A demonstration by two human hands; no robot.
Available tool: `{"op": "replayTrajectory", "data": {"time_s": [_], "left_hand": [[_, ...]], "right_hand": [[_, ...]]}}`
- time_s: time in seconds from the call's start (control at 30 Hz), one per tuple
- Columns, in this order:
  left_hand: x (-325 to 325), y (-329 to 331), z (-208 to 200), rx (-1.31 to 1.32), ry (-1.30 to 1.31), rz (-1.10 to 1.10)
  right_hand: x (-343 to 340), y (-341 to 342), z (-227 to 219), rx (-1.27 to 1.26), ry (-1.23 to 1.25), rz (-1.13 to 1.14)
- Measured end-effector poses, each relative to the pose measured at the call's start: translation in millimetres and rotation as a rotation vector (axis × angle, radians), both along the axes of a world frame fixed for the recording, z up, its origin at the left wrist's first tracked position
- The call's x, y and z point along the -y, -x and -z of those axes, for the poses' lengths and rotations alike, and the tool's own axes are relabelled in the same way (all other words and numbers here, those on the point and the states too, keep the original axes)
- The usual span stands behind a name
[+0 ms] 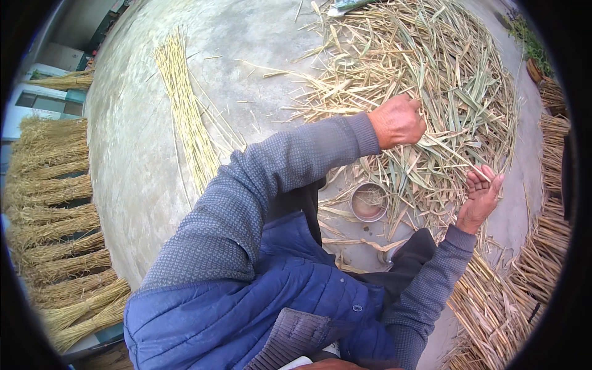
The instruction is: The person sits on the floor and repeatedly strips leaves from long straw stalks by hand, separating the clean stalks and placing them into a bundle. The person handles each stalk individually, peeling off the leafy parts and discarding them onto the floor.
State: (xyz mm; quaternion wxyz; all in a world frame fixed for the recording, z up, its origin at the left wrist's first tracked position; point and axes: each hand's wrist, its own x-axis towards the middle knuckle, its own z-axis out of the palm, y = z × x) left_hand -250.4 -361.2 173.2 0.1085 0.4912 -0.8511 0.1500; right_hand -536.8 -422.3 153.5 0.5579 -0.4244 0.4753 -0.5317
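Note:
My left hand (pixel 399 122) is closed in a fist over a wide heap of dry, pale green and tan stalks and leaves (pixel 453 80). A thin straw stalk (pixel 449 152) runs from beside this fist toward my right hand (pixel 481 198). The right hand is palm up at the heap's right edge, its fingers curled around the stalk's other end. What lies inside the left fist is mostly hidden. Below the heap, close to my legs, stands a round metal bowl (pixel 369 202) with a little straw in it.
A slim bundle of peeled yellow-green stalks (pixel 188 111) lies on the concrete floor (pixel 129 154). Several straw bundles (pixel 58 203) are stacked at the far left. More stalks (pixel 493 308) pile up at the lower right. A potted plant (pixel 531 46) stands at the upper right.

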Motion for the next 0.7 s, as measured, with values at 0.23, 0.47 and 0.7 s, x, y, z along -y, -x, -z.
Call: {"op": "replayTrajectory", "data": {"time_s": [0.23,0.47,0.7], "left_hand": [[-72,-86,-21,0.108,0.007,-0.088],[-230,-292,16,0.471,-0.252,-0.656],[-454,-378,51,0.555,-0.879,-1.269]], "right_hand": [[11,22,25,0.131,-0.12,-0.08],[-1,2,53,-0.043,-0.271,-0.243],[-9,-5,128,-0.305,-0.344,-0.572]]}}
